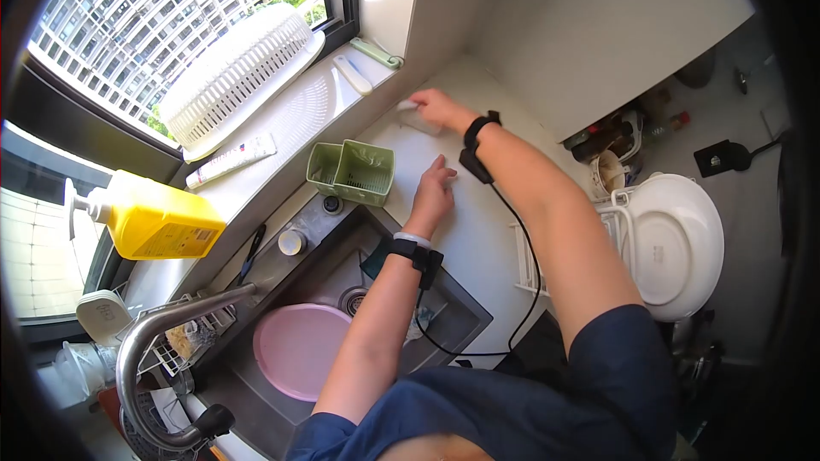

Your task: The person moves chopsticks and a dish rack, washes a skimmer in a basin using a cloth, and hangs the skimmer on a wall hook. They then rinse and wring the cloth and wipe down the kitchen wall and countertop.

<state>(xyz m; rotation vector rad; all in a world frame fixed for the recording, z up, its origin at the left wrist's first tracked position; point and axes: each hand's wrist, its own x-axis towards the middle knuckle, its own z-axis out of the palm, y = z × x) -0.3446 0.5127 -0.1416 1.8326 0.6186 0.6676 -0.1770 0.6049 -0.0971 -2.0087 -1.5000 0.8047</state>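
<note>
My right hand (437, 108) is at the far end of the white counter (478, 265), near the wall corner. Its fingers are closed on a pale, thin thing (417, 122) that lies against the counter and looks like a wipe, though glare hides its exact kind. My left hand (431, 199) is low over the counter beside the sink, fingers loosely stretched and nothing in them. Just left of it stands a green two-compartment holder (363, 171) with slotted sides. A black cable (523, 256) links the bands on both wrists.
A pink basin (299, 350) sits in the grey sink (465, 316), beside a curved faucet (132, 358). Along the sill are a yellow pump bottle (166, 218), a white tube (231, 160), brushes and a slotted white cover (243, 77). White dishes (679, 243) stand in a rack at right.
</note>
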